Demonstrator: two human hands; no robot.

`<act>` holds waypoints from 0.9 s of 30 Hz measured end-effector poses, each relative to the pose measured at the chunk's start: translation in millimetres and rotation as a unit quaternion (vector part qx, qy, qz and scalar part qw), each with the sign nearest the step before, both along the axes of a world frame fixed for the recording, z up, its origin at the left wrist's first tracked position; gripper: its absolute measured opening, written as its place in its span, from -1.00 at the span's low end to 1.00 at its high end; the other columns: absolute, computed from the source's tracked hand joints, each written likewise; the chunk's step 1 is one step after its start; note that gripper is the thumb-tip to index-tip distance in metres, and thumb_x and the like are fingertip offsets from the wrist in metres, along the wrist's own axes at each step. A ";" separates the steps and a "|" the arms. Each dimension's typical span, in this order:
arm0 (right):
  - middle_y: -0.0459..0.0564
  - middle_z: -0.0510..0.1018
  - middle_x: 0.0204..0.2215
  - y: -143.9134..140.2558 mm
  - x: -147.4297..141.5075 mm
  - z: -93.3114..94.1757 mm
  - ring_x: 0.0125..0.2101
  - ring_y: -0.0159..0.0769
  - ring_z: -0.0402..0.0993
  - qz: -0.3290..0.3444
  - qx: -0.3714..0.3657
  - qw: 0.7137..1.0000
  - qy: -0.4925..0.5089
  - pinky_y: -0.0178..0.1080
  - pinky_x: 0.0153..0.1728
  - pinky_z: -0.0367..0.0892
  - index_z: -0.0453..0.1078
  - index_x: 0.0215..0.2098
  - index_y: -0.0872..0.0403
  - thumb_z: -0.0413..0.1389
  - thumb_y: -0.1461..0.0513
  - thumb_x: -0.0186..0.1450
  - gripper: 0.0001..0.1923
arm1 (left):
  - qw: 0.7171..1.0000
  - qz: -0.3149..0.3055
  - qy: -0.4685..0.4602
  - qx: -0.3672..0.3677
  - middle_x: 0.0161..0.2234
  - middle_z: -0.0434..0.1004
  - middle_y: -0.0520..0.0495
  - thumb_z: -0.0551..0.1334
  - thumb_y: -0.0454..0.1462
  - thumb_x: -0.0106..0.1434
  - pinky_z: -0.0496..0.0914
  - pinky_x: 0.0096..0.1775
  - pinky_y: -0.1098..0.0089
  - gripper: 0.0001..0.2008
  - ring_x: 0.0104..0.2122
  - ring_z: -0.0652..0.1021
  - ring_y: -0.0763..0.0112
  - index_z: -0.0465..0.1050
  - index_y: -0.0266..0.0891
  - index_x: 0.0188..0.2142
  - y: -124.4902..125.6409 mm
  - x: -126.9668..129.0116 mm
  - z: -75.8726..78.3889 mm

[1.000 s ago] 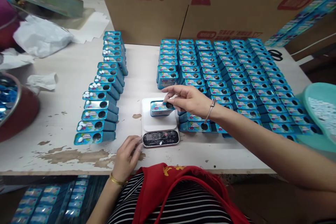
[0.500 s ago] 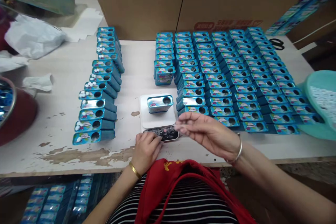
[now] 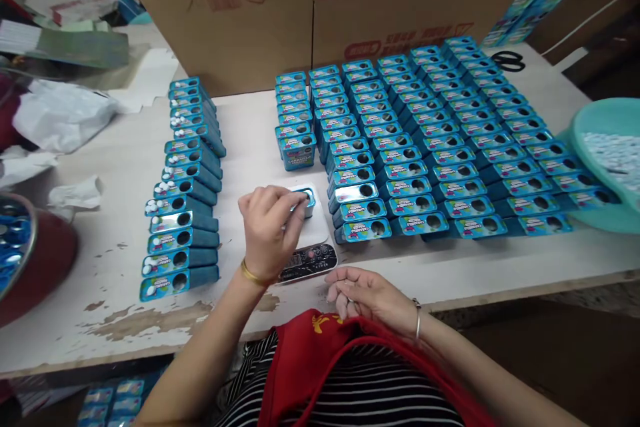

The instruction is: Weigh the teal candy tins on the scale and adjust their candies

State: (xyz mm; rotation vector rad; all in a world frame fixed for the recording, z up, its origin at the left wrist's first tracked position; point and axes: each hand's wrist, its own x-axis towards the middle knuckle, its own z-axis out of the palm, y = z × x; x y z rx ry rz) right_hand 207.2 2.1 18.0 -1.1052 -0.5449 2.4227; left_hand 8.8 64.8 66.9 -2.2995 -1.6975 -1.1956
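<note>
A small blue tin stands on the white platform of a kitchen scale near the table's front edge. My left hand is over the tin, with fingers closed around its left side. My right hand rests at the table edge below the scale, fingers curled loosely, holding nothing I can see. A block of several rows of the same blue tins fills the table to the right of the scale. A single row of tins, some with white tablets on top, runs along the left.
A large cardboard box stands behind the tins. A teal basin of white tablets sits at the right edge. A red bowl is at the left, with white plastic behind it. Black scissors lie at the far right.
My left hand rose from the scale's display to grip the tin on the platform. My right hand left the tin and drew back to the table's front edge.
</note>
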 end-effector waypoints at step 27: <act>-0.18 0.39 -0.69 -12.0 20.2 -60.0 -0.77 -0.56 0.11 -0.039 0.015 0.996 -0.078 -0.41 -0.72 -0.14 0.28 -0.34 0.12 0.20 -0.17 0.05 -0.45 | 0.968 -0.063 0.206 -0.128 -0.21 0.46 -0.11 0.14 -0.11 0.27 0.13 -0.18 0.22 -0.64 -0.21 0.42 0.23 0.31 -0.22 -0.01 59.1 -32.9 0.8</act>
